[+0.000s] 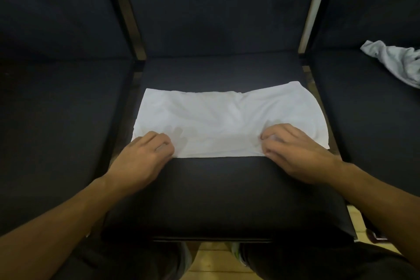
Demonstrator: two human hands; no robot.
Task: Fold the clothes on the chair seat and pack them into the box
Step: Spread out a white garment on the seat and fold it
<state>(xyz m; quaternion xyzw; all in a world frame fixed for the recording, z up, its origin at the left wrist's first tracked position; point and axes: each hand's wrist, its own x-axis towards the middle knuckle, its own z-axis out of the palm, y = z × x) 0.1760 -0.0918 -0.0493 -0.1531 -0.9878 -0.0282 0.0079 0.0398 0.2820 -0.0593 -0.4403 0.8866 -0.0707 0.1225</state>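
A white garment (218,116) lies flat and partly folded across the middle of the black chair seat (222,193). My left hand (145,157) pinches the garment's near left corner with curled fingers. My right hand (293,150) pinches the near edge toward the right. Both hands sit on the cloth's front edge. No box is in view.
A crumpled grey garment (395,61) lies on the neighbouring seat at the far right. Identical black chairs stand on both sides, with metal frame bars (127,18) between them. Wooden floor (211,263) shows below the seat's front edge, between my legs.
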